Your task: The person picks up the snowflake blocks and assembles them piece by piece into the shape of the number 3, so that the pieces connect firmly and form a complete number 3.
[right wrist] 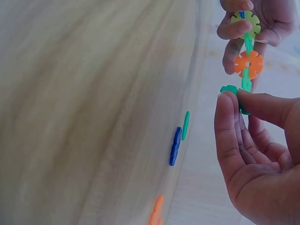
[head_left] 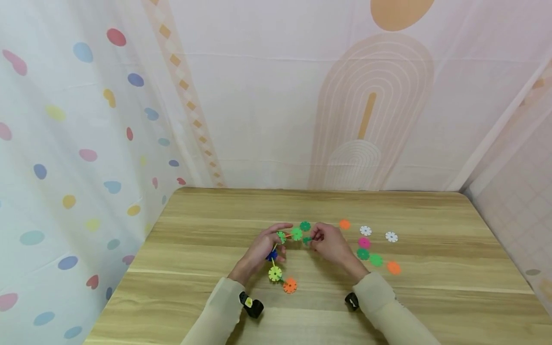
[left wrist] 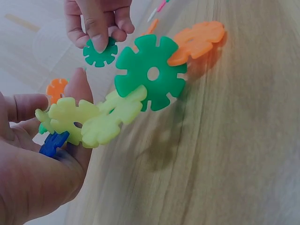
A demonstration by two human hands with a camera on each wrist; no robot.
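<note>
A person's two hands work over the middle of a wooden table [head_left: 215, 225], toward its near edge, joining plastic snowflake discs. The left hand [head_left: 261, 249] grips a chain of interlocked discs [left wrist: 117, 105], fingers and thumb curled round its yellow-green end, with a blue disc [left wrist: 54, 143] tucked against the palm; from there the chain runs out through a large green disc [left wrist: 151, 74] to an orange disc [left wrist: 197, 41] at its far end. Seen from the head camera, part of the chain hangs below the left hand, ending in a yellow-green disc [head_left: 275, 273] and an orange one [head_left: 290, 285] lying near the front edge of the table. The right hand [head_left: 331, 245] pinches a single dark green disc [left wrist: 100, 52] between thumb and fingertips, held just beside the chain and not visibly joined to it; the other fingers are loosely curled. Loose discs lie flat on the table to the right of the hands, toward its right edge: an orange disc [head_left: 344, 224], two white discs [head_left: 365, 230], a pink disc [head_left: 364, 243], two green discs [head_left: 369, 257] and another orange disc [head_left: 394, 267]. Patterned fabric [head_left: 86, 120] hangs behind the table's far and left edges.
</note>
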